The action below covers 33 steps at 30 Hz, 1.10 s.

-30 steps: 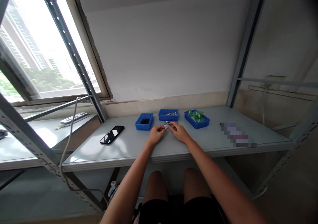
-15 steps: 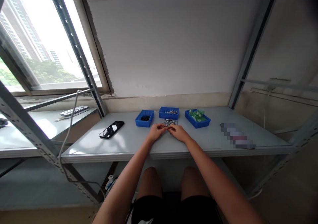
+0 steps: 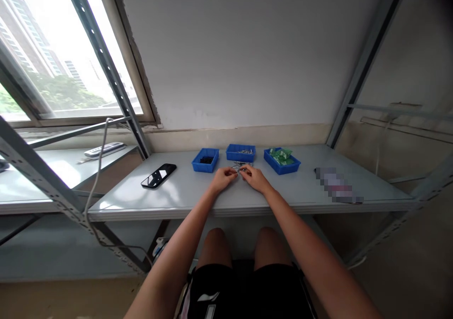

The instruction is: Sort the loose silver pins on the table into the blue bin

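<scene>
My left hand (image 3: 223,179) and my right hand (image 3: 254,177) meet fingertip to fingertip over the middle of the grey table. Both are closed in a pinch around something too small to name. Just beyond the fingers lies a loose pile of thin silvery metal pieces (image 3: 243,164), partly covered by my hands. Behind it stands a blue bin (image 3: 240,156) with more silvery pieces. To the left, another blue bin (image 3: 205,168) holds small black parts. On the right, a third blue bin (image 3: 282,169) is heaped with green-and-clear small packets (image 3: 281,156).
A black phone (image 3: 159,175) lies at the left of the grey table (image 3: 191,198). At the right lies a blurred-out flat object (image 3: 336,185). Metal shelf posts (image 3: 368,64) frame both sides, and a cable (image 3: 95,187) hangs by the left post. A power strip (image 3: 105,150) rests on the neighbouring table.
The view has tilted down slightly, so the table sits higher in the picture. My hands stay together with small finger shifts, the fingertips now a little more apart.
</scene>
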### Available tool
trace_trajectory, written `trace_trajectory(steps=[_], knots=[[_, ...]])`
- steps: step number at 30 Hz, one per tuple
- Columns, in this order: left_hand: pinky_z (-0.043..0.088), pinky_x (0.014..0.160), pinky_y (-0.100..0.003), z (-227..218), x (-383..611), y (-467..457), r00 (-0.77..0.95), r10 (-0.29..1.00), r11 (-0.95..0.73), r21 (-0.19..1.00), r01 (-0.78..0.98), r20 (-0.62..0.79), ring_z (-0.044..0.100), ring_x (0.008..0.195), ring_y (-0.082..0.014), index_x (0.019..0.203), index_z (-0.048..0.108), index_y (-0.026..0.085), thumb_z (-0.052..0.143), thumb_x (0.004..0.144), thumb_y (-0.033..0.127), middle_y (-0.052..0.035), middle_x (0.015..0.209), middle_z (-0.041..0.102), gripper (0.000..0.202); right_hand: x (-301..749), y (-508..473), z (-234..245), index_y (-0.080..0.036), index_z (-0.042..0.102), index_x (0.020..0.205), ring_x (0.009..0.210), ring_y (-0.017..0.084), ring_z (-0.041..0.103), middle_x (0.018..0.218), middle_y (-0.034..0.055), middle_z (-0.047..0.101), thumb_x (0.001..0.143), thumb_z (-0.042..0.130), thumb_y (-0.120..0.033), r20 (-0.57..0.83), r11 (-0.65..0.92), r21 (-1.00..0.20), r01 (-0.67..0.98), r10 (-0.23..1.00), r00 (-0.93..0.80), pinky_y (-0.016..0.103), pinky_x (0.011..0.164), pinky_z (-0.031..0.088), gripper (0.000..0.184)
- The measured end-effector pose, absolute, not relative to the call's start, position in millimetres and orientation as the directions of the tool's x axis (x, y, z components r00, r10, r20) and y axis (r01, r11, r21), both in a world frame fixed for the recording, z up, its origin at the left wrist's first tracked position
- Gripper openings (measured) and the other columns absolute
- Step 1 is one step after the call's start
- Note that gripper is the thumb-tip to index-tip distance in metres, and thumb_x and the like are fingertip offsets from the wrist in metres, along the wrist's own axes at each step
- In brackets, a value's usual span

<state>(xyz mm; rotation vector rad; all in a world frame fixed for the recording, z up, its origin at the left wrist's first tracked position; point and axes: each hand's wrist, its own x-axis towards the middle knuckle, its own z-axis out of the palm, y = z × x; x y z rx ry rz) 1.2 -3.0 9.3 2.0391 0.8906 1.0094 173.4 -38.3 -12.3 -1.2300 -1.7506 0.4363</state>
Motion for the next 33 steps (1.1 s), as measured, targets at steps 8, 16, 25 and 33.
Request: trace_trajectory(steps=[8,16,25,33], knots=[[0.043,0.064,-0.026,8.7,1.7,-1.8,0.448,0.826,-0.485,0.836,0.257,0.341,0.058,0.066,-0.0168,0.080,0.069,0.011,0.064,0.071,0.034,-0.0041,0.069,0.067,0.025,174.8,-38.2,-13.5,-0.020,0.063,0.086,0.057,0.014,0.055,0.062,-0.0002,0.061,0.083,0.049,-0.035,0.432,0.424,-0.720,0.550,0.893,-0.124,0.025,0.058,0.040,0.020],[0.047,0.067,-0.029,11.3,0.1,-1.0,0.429,0.833,-0.463,0.864,0.198,0.349,0.061,0.079,-0.0209,0.079,0.066,0.012,0.064,0.071,0.035,-0.0093,0.084,0.069,0.025,173.9,-36.3,-14.3,-0.019,0.063,0.084,0.058,0.014,0.056,0.062,-0.0002,0.062,0.082,0.050,-0.032,0.424,0.428,-0.718,0.548,0.894,-0.143,0.025,0.059,0.041,0.018],[0.046,0.060,-0.027,11.0,0.1,-1.2,0.421,0.850,-0.431,0.878,0.206,0.318,0.061,0.068,-0.0179,0.082,0.062,0.012,0.059,0.073,0.032,-0.0061,0.070,0.067,0.022,171.4,-41.6,-8.6,-0.018,0.062,0.090,0.058,0.014,0.056,0.062,0.0002,0.062,0.083,0.049,-0.035,0.436,0.419,-0.730,0.540,0.894,-0.104,0.025,0.058,0.041,0.022],[0.043,0.065,-0.027,13.6,-0.3,-5.3,0.489,0.806,-0.500,0.826,0.259,0.334,0.058,0.069,-0.0184,0.076,0.069,0.012,0.063,0.071,0.035,-0.0052,0.072,0.068,0.025,172.6,-39.9,-10.9,-0.019,0.059,0.098,0.059,0.015,0.056,0.063,-0.0002,0.061,0.085,0.047,-0.036,0.433,0.423,-0.734,0.531,0.894,-0.115,0.025,0.060,0.041,0.025]])
